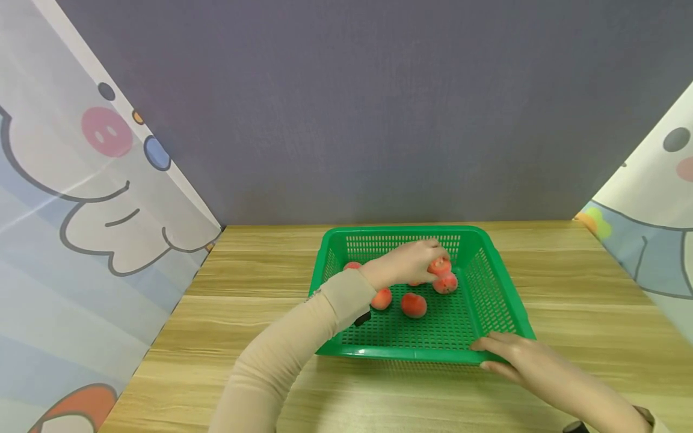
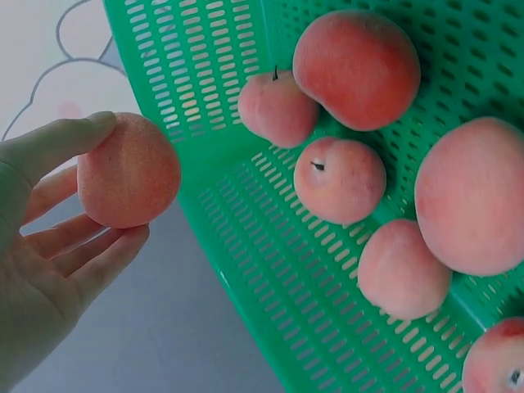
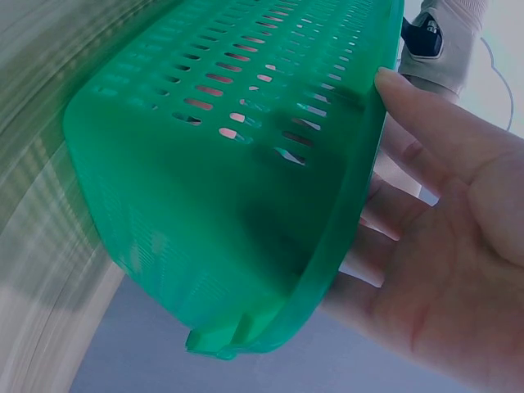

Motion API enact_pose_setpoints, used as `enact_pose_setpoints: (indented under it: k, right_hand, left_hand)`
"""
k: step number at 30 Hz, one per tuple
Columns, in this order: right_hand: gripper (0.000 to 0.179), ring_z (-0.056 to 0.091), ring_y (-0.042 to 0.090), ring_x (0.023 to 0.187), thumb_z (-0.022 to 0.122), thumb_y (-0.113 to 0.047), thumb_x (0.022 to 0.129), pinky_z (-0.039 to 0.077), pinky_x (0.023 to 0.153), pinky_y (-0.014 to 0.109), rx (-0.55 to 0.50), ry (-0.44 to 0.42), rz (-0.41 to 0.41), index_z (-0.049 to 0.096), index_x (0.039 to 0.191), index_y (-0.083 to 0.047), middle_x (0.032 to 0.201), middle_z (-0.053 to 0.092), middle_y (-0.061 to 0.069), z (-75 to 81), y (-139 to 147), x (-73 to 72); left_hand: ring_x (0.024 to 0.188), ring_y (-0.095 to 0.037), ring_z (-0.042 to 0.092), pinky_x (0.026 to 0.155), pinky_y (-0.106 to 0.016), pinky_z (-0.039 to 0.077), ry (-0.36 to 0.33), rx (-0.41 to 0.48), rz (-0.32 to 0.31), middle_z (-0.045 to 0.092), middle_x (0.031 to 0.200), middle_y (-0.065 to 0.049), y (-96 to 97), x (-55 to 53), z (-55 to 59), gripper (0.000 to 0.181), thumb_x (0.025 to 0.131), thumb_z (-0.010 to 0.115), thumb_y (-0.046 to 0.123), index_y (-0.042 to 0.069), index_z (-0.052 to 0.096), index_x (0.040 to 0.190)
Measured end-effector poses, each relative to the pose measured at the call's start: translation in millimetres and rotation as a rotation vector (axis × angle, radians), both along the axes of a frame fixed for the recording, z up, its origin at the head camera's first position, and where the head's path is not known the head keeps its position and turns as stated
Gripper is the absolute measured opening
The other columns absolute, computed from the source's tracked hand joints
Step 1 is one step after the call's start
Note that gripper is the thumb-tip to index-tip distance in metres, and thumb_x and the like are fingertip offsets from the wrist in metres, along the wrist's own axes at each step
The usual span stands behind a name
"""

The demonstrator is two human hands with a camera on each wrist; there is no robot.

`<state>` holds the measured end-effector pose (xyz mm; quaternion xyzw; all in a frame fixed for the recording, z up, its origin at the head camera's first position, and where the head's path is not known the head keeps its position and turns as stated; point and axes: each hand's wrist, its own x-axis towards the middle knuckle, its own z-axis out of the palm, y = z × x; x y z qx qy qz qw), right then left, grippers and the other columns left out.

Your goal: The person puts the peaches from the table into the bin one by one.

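A green plastic basket [image 1: 411,353] with slotted walls stands on the wooden table. My left hand [image 1: 407,263] reaches over it and holds a peach [image 2: 129,170] between thumb and fingers, near the far right part of the basket. Below that hand lies another peach [image 1: 446,283]. More peaches rest on the basket floor, among them one in the middle [image 1: 414,305] and one beside my left sleeve [image 1: 381,299]. At the near right corner my right hand [image 1: 517,355] grips the basket's rim, thumb outside and fingers over the edge, as the right wrist view [image 3: 450,229] shows.
The wooden tabletop [image 1: 243,337] extends on both sides of the basket. A grey wall [image 1: 379,120] rises behind it. Cartoon-printed sheets line the left side [image 1: 54,252] and the right side [image 1: 655,234].
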<state>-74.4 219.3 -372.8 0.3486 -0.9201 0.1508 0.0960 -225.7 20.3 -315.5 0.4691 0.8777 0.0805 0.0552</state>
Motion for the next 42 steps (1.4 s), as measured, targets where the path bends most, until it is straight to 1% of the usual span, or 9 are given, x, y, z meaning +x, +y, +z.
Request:
enact_pose_setpoints:
  k: [4,8,11,20,27,32,37,39,42]
  right_hand:
    - [0.02,0.059,0.033,0.086,0.065,-0.024,0.078,0.049,0.064,0.04,0.0,-0.017,-0.011,0.062,0.098,-0.02,0.094,0.061,-0.001,0.2,-0.2,0.5]
    - [0.021,0.059,0.029,0.084,0.067,-0.022,0.077,0.05,0.062,0.038,-0.001,0.011,0.002,0.061,0.097,-0.021,0.091,0.059,-0.008,-0.4,-0.3,0.3]
    - [0.022,0.059,0.028,0.084,0.067,-0.021,0.077,0.05,0.063,0.037,-0.004,0.018,0.016,0.06,0.097,-0.022,0.091,0.057,-0.011,-0.6,-0.3,0.0]
    - [0.02,0.058,0.036,0.088,0.063,-0.026,0.08,0.048,0.065,0.043,0.008,-0.065,-0.029,0.062,0.099,-0.019,0.097,0.061,0.003,-0.6,0.5,1.3]
    - [0.02,0.058,0.036,0.087,0.064,-0.025,0.079,0.048,0.066,0.045,0.002,-0.031,-0.016,0.061,0.098,-0.019,0.095,0.062,0.001,-0.6,0.8,0.5]
    - [0.02,0.058,0.036,0.087,0.065,-0.025,0.079,0.048,0.066,0.044,-0.004,-0.026,-0.012,0.061,0.098,-0.018,0.094,0.061,0.0,-0.9,0.9,0.6]
    - [0.021,0.058,0.036,0.087,0.064,-0.025,0.079,0.048,0.065,0.044,0.001,-0.042,-0.017,0.061,0.098,-0.018,0.095,0.061,0.001,-1.0,1.1,0.9]
    - [0.021,0.058,0.036,0.087,0.064,-0.025,0.079,0.048,0.065,0.044,0.001,-0.041,-0.013,0.061,0.099,-0.018,0.095,0.061,0.001,-1.1,0.9,0.8]
    - [0.021,0.058,0.033,0.086,0.064,-0.025,0.079,0.049,0.064,0.041,0.005,-0.023,-0.007,0.061,0.099,-0.018,0.094,0.06,-0.002,-1.2,0.5,0.6]
  left_hand:
    - [0.089,-0.007,0.049,0.076,-0.013,0.038,0.016,-0.012,-0.029,0.05,0.107,0.003,5.9,2.6,-3.2,0.037,0.08,0.065,0.023,0.014,0.056,0.115]
    - [0.088,-0.006,0.049,0.073,-0.013,0.038,0.012,-0.032,-0.046,0.051,0.105,0.003,12.5,5.3,-6.5,0.038,0.078,0.067,0.027,0.015,0.056,0.113]
    - [0.087,-0.006,0.049,0.072,-0.013,0.038,0.026,-0.06,-0.05,0.051,0.106,0.003,16.9,7.3,-9.5,0.036,0.081,0.064,0.025,0.015,0.055,0.114]
    - [0.087,-0.005,0.05,0.071,-0.012,0.04,0.04,-0.132,-0.055,0.051,0.106,0.004,26.3,12.3,-17.3,0.036,0.082,0.062,0.024,0.017,0.055,0.117]
    - [0.086,-0.004,0.049,0.068,-0.012,0.039,0.01,-0.181,-0.06,0.049,0.107,0.006,31.8,14.8,-24.7,0.034,0.084,0.06,0.026,0.02,0.054,0.116]
    - [0.103,-0.006,0.049,0.077,-0.012,0.039,-0.01,-0.201,-0.065,0.048,0.119,0.006,35.5,15.4,-31.6,0.034,0.085,0.058,0.027,0.021,0.053,0.118]
    - [0.124,-0.01,0.034,0.088,-0.016,0.037,-0.027,-0.218,-0.059,0.045,0.129,0.006,37.6,14.7,-36.9,0.036,0.085,0.057,0.03,0.022,0.052,0.12]
    - [0.125,-0.01,0.033,0.09,-0.018,0.037,-0.017,-0.226,-0.065,0.044,0.13,0.005,38.2,14.3,-39.1,0.036,0.085,0.057,0.031,0.023,0.052,0.12]
    - [0.114,-0.009,0.044,0.085,-0.016,0.039,0.007,-0.229,-0.087,0.047,0.124,0.005,38.9,14.3,-42.6,0.037,0.085,0.058,0.031,0.022,0.052,0.12]
